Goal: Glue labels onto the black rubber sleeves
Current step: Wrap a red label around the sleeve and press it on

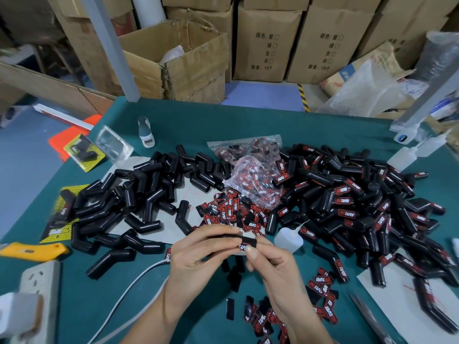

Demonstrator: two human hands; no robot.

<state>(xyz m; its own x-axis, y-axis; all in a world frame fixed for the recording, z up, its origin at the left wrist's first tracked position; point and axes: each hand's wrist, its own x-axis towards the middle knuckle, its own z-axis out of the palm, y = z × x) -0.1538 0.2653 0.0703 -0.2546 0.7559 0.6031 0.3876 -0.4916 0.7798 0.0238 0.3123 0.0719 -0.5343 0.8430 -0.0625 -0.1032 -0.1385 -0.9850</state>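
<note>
Black rubber sleeve [244, 240] sat above the table, pinched between my left hand [198, 249] and right hand [270, 266], thumb pressing its label [242, 246]; I judged wet glue could let it slide crooked.

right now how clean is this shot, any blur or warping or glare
Head view: wide-angle warping bows the table edge and cardboard boxes; corners smear, so the power strip is soft; both hands and the sleeve read sharp; even light, mild sheen on rubber.

Bright even overhead light, soft shadows; wide-angle edge bending, corners smeared.
</note>
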